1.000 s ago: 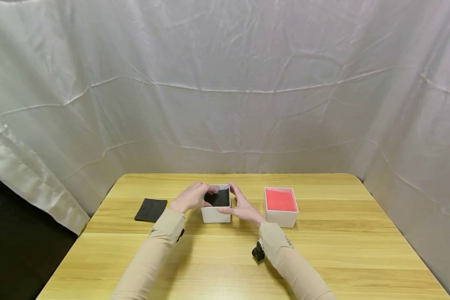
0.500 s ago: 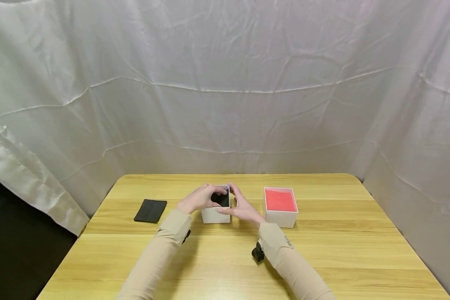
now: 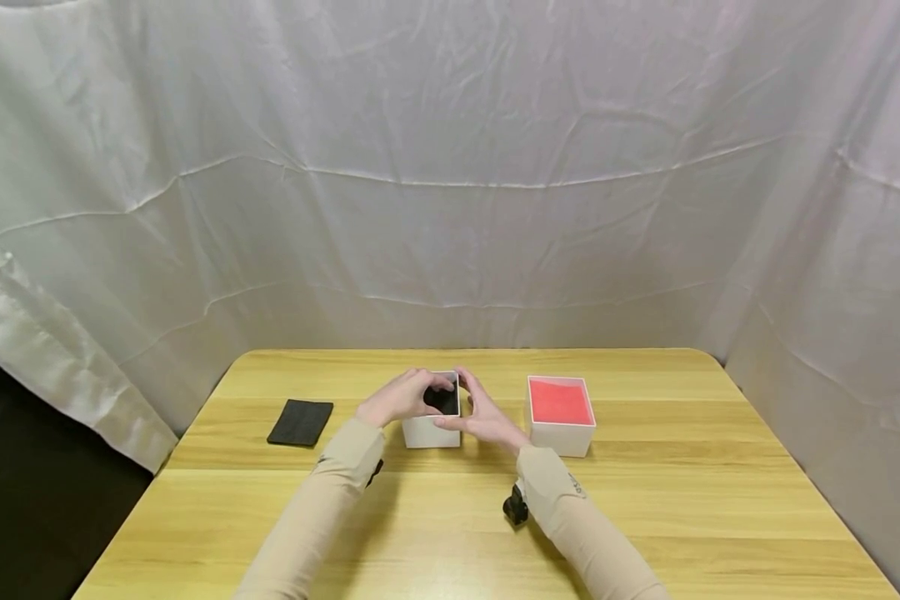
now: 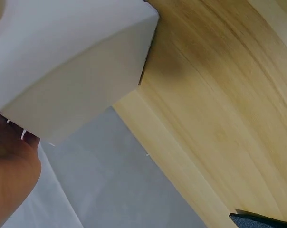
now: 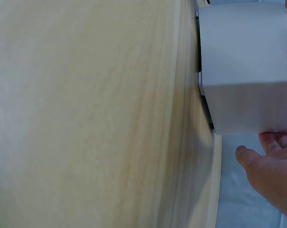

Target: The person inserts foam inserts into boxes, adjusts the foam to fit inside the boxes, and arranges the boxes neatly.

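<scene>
In the head view a white box (image 3: 432, 432) stands at the middle of the table, holding a black sheet (image 3: 442, 402). My left hand (image 3: 399, 398) reaches over the box's left side, its fingers and thumb bent down onto the sheet; I cannot tell whether they pinch it. My right hand (image 3: 487, 418) grips the box's right side, thumb at the front rim and fingers toward the back. From the right wrist, that hand (image 5: 276, 173) shows at the upper edge of the box (image 5: 248, 52). The left wrist view has the box (image 4: 81, 90) close up, with left-hand fingers at its rim.
To the right stands another white box (image 3: 562, 438) with a red sheet (image 3: 561, 402) inside. A flat black square (image 3: 301, 422) lies on the wooden table (image 3: 450, 533) at the left. White curtain (image 3: 450, 242) hangs behind the table and along its sides.
My left hand has moved to the right, farther over the box opening, and then come to rest there. My right hand keeps its place on the box.
</scene>
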The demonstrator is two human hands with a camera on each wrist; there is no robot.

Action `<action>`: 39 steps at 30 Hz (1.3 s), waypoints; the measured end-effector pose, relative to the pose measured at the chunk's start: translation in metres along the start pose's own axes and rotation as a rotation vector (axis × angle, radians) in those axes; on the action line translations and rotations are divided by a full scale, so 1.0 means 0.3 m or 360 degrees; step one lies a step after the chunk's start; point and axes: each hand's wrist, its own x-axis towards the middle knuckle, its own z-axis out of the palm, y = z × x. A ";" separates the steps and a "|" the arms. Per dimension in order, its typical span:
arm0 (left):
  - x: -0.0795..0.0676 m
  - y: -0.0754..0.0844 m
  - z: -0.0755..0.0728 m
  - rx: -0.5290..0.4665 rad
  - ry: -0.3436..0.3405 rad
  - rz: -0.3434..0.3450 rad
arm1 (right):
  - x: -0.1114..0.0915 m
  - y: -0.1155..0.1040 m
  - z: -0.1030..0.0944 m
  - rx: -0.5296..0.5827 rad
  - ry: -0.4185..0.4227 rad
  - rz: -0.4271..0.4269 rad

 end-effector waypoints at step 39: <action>-0.030 -0.054 0.021 -0.0420 0.0144 -0.0001 | -0.005 -0.003 -0.001 0.0007 0.0001 0.0045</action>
